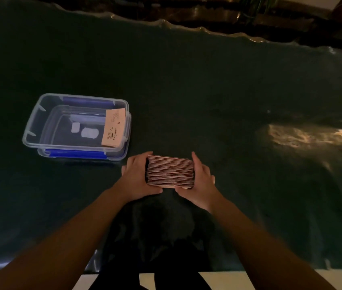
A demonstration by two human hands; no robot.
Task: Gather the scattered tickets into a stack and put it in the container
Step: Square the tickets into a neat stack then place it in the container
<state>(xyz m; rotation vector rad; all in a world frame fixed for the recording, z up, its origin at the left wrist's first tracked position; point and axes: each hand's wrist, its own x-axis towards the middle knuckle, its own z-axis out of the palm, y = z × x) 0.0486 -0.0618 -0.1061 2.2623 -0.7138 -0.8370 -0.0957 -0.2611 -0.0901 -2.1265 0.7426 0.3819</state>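
A thick stack of pinkish-brown tickets (170, 171) stands on edge on the dark green table cover, in the lower middle of the head view. My left hand (137, 176) presses its left end and my right hand (200, 180) presses its right end, so both hold it between them. To the upper left sits a clear plastic container (32, 124) with blue clips, its lid off. One tan ticket (114, 127) with a printed cup drawing leans against the container's right inner wall.
The dark green cover (207, 91) spreads over the whole table, wrinkled along the far edge. A glare patch (304, 137) shines on it at the right. The table's near edge (249, 271) runs just above a pale floor strip.
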